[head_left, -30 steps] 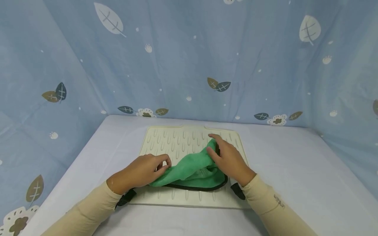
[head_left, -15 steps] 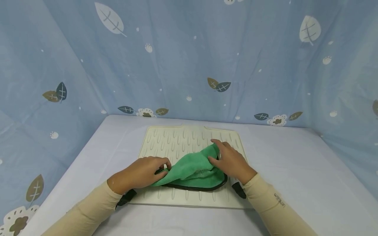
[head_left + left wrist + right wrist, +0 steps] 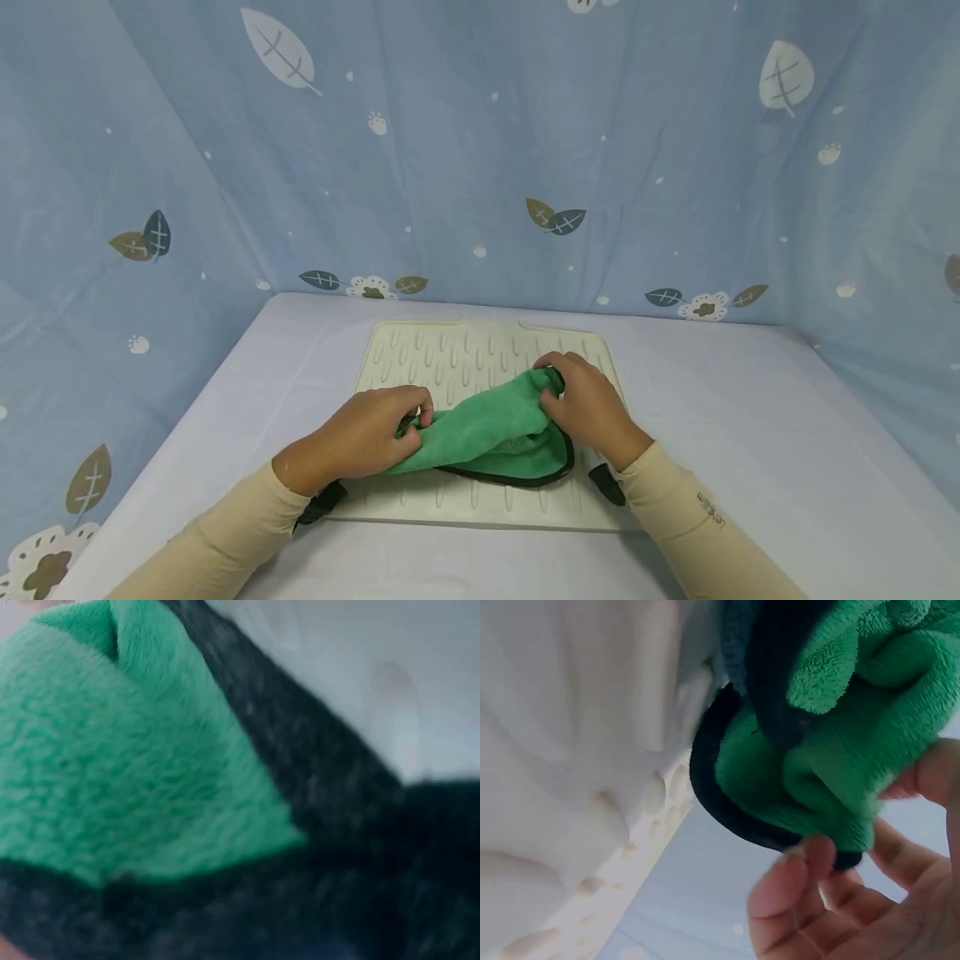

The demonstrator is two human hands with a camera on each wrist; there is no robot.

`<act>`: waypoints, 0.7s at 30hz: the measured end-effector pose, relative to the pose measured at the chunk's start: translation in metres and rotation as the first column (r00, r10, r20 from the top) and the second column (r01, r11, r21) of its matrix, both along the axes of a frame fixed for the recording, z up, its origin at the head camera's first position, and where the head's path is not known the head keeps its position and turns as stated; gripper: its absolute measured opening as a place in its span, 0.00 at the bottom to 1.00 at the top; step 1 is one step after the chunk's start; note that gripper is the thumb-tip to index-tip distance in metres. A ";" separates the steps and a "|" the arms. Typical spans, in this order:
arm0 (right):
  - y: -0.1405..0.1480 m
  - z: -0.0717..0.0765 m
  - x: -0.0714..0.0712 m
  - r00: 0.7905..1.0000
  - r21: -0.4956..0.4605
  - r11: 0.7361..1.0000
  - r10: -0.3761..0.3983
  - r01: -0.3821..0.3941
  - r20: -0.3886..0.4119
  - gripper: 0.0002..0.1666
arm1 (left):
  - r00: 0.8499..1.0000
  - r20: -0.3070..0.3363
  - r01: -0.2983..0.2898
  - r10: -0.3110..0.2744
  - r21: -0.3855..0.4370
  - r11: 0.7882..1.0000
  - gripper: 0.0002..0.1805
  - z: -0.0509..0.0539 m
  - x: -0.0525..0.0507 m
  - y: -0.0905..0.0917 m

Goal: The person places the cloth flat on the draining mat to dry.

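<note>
Pinching left hand (image 3: 367, 437): thumb and index finger curl together at the left end of the cloth, a small gap showing between them; the remaining fingers are mostly hidden.
Right hand (image 3: 592, 408): bent fingers and thumb grip the cloth's upper right corner.
Cloth (image 3: 487, 425): plush green fabric with black edging (image 3: 517, 481), folded and bunched between both hands, slanting up toward the right hand, above the near half of the mat.
Mat (image 3: 427, 358): cream, roughly rectangular, patterned with rows of elongated bumps, lying on the white-covered table (image 3: 720, 400).
Sleeves (image 3: 217, 533): beige, long, reaching both wrists.
Backdrop (image 3: 480, 125): blue hanging fabric printed with leaves, flowers and white paw prints.
</note>
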State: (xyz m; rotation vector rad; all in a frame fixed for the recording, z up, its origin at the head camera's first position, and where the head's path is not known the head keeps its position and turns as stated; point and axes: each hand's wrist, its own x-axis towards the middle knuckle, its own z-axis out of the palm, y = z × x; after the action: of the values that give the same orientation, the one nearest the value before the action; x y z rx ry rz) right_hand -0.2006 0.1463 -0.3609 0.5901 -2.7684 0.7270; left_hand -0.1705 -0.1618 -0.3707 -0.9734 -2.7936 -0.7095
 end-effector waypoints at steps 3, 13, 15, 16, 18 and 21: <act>-0.001 0.002 0.000 0.999 -0.041 0.999 -0.018 0.017 -0.045 0.18 | 0.997 -0.065 -0.024 0.027 0.051 0.998 0.13 0.002 0.000 0.000; -0.001 0.004 0.002 0.996 -0.083 0.996 -0.042 0.036 -0.073 0.18 | 0.961 -0.246 -0.084 0.127 0.176 0.981 0.13 0.006 -0.001 0.000; -0.002 0.004 0.002 0.996 -0.086 0.995 -0.049 0.042 -0.078 0.17 | 0.951 -0.273 -0.095 0.147 0.197 0.976 0.13 0.005 -0.002 -0.001; -0.002 0.004 0.002 0.996 -0.085 0.995 -0.053 0.046 -0.078 0.17 | 0.946 -0.283 -0.100 0.157 0.205 0.974 0.13 0.005 -0.002 -0.001; -0.002 0.004 0.002 0.996 -0.082 0.995 -0.058 0.052 -0.073 0.16 | 0.938 -0.298 -0.110 0.175 0.222 0.969 0.14 0.005 -0.002 -0.001; -0.002 0.004 0.003 0.996 -0.077 0.996 -0.058 0.053 -0.061 0.16 | 0.929 -0.317 -0.114 0.193 0.252 0.961 0.14 0.004 -0.002 -0.001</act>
State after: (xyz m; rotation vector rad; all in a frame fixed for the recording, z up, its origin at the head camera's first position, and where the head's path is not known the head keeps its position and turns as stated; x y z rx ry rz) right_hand -0.1976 0.1446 -0.3572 0.5096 -2.6751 0.7834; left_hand -0.1724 -0.1626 -0.3669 -0.7412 -2.3936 -0.7422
